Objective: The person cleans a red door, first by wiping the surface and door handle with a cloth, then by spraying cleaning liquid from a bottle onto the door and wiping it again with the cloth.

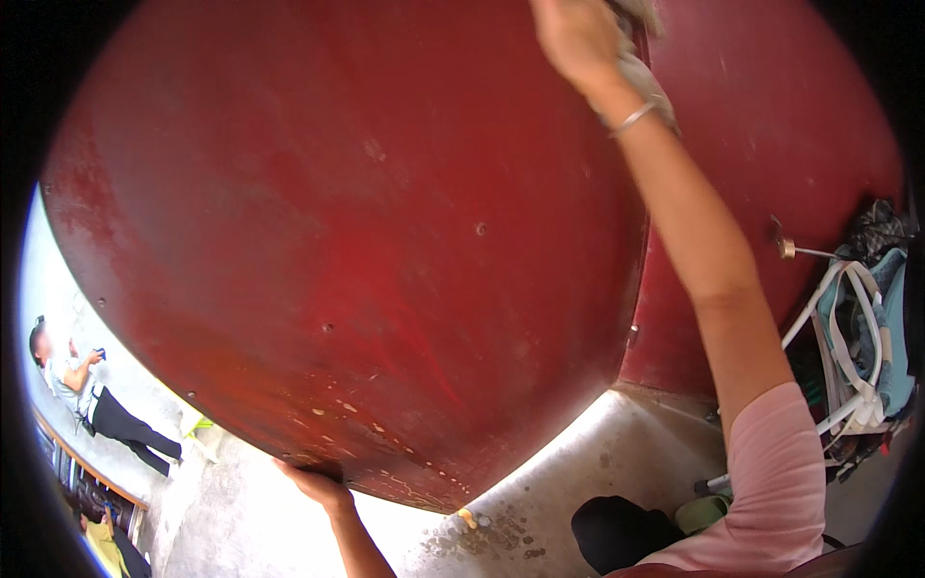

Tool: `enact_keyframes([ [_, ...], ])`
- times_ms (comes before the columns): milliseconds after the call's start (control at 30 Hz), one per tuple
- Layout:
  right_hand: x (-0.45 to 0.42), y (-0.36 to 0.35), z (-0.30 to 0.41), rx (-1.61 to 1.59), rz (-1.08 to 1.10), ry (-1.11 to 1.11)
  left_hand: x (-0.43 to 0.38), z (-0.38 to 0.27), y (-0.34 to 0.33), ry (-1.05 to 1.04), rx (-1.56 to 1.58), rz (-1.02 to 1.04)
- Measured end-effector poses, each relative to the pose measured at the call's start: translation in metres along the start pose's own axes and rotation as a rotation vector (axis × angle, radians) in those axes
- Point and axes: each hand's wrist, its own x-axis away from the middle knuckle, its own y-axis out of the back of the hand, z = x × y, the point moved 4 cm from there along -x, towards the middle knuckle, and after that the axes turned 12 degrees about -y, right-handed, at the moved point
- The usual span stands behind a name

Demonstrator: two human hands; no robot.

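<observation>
A large dark red door panel (405, 238) fills most of the view, worn and flecked with pale spots along its lower part, its surface wet or shiny in places. My left hand (318, 488) grips the panel's lower left edge, fingers partly hidden behind it. At the top, close to the panel's right edge, my right hand (589, 43) is blurred and holds a greyish cloth (647, 83) against the red surface. A second red panel (723, 166) adjoins on the right, with a hinge (633, 335) low on the joint.
A padlock (786, 248) hangs on the right panel beside a white-framed folding item (856, 339) with blue fabric. Wet spots mark the concrete floor (498, 538). Outside at far left stand a person (79, 383) in dark trousers and another person (105, 545) in yellow.
</observation>
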Motion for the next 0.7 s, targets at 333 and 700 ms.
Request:
enact_keyframes([
  [333, 0.171, -0.062, 0.213, -0.372, 0.301, 0.901, -0.024, 0.037, 0.004, -0.153, -0.041, -0.024],
  [700, -0.134, -0.004, -0.030, -0.162, -0.149, 0.523, -0.006, 0.020, -0.011, -0.085, -0.042, -0.040],
])
